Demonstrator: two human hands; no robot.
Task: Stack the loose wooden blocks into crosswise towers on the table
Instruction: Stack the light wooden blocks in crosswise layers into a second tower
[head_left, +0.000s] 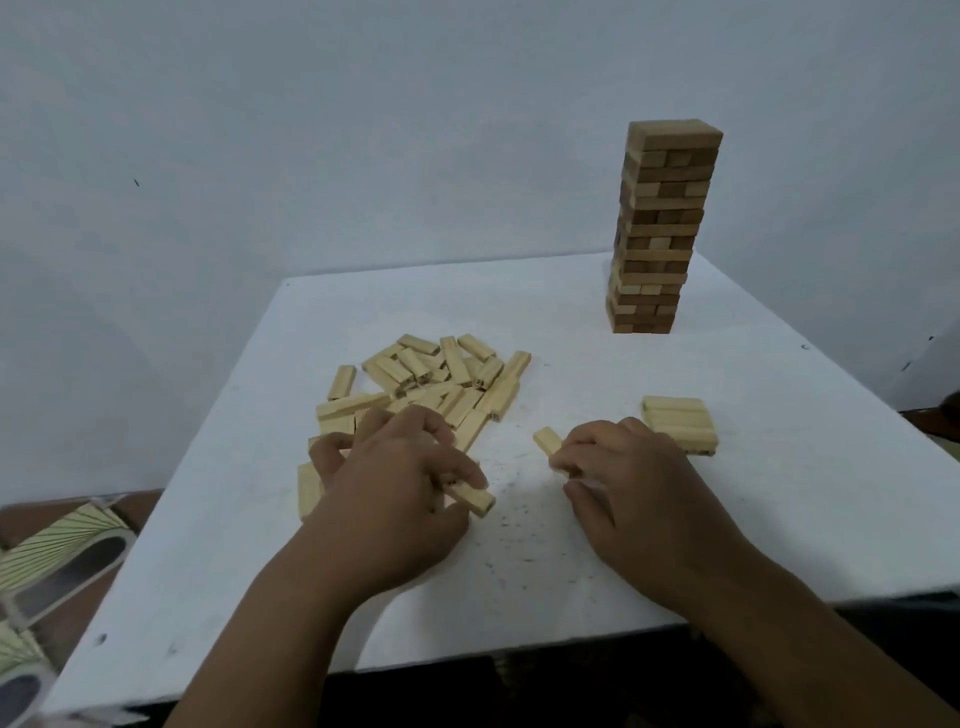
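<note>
A person's left hand (395, 467) is pinching one wooden block (475, 500) and the right hand (618, 467) another block (549, 443), near the loose pile (441, 382) on the white table (779, 493); light, stiff and smooth-sided, they are probably best gripped across their long sides.

Standing far right on the table (779, 519): tall tower (662, 228). Lying left: loose pile (441, 384). Sitting nearer, right: low layer (680, 422). Resting between, each gripping a block: left hand (400, 467), right hand (623, 473).
</note>
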